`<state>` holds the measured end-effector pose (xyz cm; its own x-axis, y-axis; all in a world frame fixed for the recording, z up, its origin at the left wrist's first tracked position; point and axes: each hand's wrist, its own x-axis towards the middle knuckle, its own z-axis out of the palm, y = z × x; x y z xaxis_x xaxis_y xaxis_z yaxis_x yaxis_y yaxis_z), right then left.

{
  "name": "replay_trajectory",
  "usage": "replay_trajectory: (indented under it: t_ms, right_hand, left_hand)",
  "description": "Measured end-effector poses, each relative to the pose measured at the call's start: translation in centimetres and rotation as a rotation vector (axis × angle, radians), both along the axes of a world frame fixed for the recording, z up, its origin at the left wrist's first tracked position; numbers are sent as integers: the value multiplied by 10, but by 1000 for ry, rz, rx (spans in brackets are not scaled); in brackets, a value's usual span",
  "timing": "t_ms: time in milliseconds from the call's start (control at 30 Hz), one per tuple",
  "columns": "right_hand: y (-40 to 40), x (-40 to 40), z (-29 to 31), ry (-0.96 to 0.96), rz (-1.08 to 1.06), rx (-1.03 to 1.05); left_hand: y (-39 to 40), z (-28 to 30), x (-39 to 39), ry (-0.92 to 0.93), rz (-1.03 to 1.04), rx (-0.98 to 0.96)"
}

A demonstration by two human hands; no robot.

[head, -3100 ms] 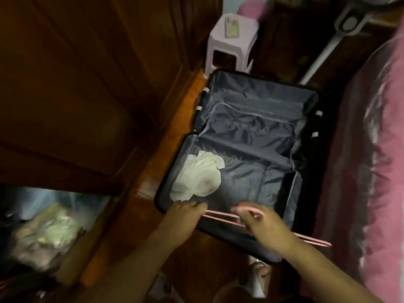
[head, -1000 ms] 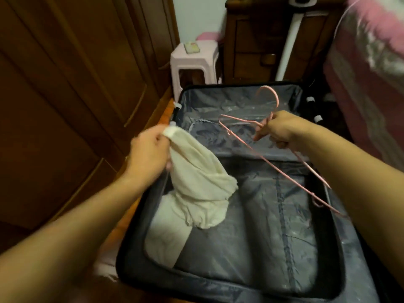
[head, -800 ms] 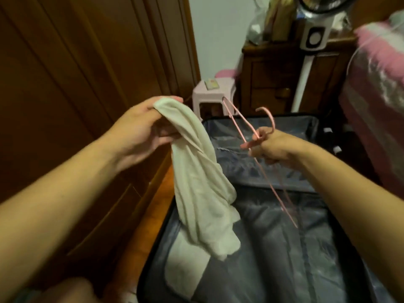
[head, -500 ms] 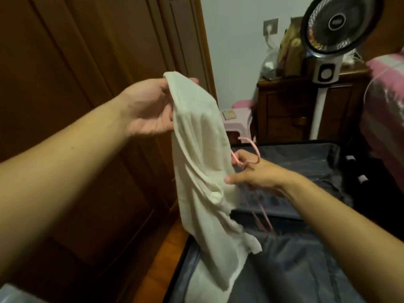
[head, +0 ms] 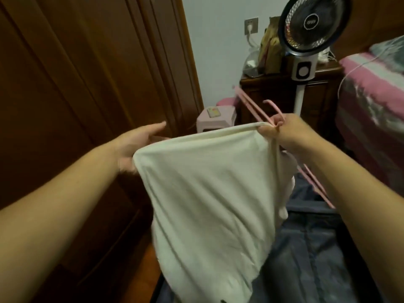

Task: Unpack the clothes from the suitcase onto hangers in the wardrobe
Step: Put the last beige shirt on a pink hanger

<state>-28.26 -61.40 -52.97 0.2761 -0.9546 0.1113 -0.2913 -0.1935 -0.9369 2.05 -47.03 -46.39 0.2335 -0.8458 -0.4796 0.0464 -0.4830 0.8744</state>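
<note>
Two hands hold a cream garment (head: 209, 193) stretched between them above the open suitcase (head: 317, 254). Wardrobe door (head: 76, 84) far left. Left hand (head: 140, 145) holds the garment's left corner, fingers extended and blurred, exact grip cannot tell. Right hand (head: 290, 132) pinches the garment's top right edge together with pink hangers (head: 251, 103). Behind: pink stool (head: 216, 121), fan (head: 310, 25), bed (head: 376, 101).

The wooden floor (head: 150, 272) carries an open suitcase (head: 310, 259), its grey lining facing up, beside the wardrobe doors (head: 87, 84). Farther back stand a pink plastic stool (head: 215, 121) with a phone (head: 213, 111) on top, and a fan's white pole (head: 299, 99).
</note>
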Motion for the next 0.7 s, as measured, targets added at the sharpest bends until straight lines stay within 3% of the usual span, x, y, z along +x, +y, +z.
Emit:
replay_trajectory:
  t_ms: [67, 167, 233, 300, 367, 433, 567, 633, 700]
  right_hand:
    - [0, -3, -11, 0, -7, 61]
    - [-7, -22, -26, 4, 145, 153]
    - [-7, -40, -39, 97, 346, 260]
    - [-3, -57, -57, 339, 494, 373]
    - [4, -66, -79, 578, 520, 431]
    - [9, -69, -101, 696, 462, 422]
    - [25, -53, -132, 575, 365, 442]
    - [32, -37, -140, 464, 351, 426]
    - [36, -20, -137, 357, 345, 373]
  left_hand:
    - [-3, -20, -13, -46, -64, -95]
    - [-4, -48, -19, -437, -69, -277]
    - [5, -65, -12, -440, -115, -356]
    - [25, -101, -11, -327, -270, -312]
    - [50, -153, -13, -445, -442, -200]
    - [73, -201, -20, -479, -426, -119]
    - [95, -248, -37, -361, -367, -103]
    - [93, -245, -43, -288, -331, -104]
    - [88, -232, -41, -101, -208, -125]
